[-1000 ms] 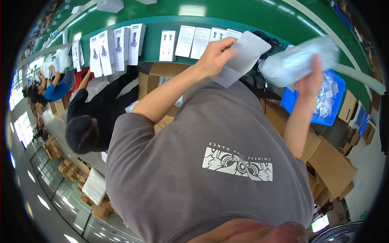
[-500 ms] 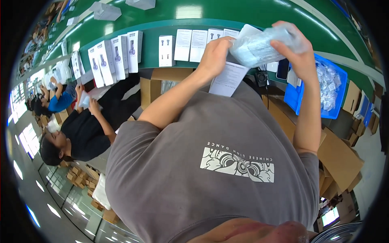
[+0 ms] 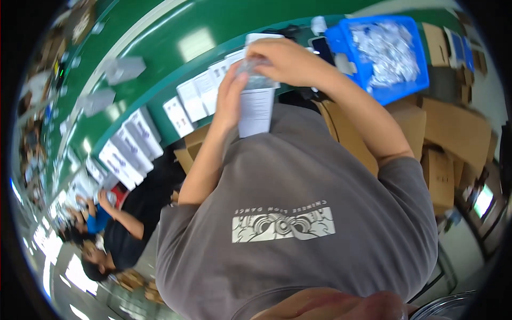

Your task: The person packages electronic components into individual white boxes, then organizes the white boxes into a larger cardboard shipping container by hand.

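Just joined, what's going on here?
A person in a grey T-shirt has both hands at the far end of a white box. Their left hand holds its left side; their right hand is on a clear-wrapped bundle there. How far in the bundle sits is hidden. More white boxes line the green bench; a blue bin of clear packets is at right.

Beyond the right hand point(image 3: 282, 57), we have passage above the counter point(image 3: 240, 20); white boxes point(image 3: 128, 152) obstruct left, a blue bin point(image 3: 394, 94) right.
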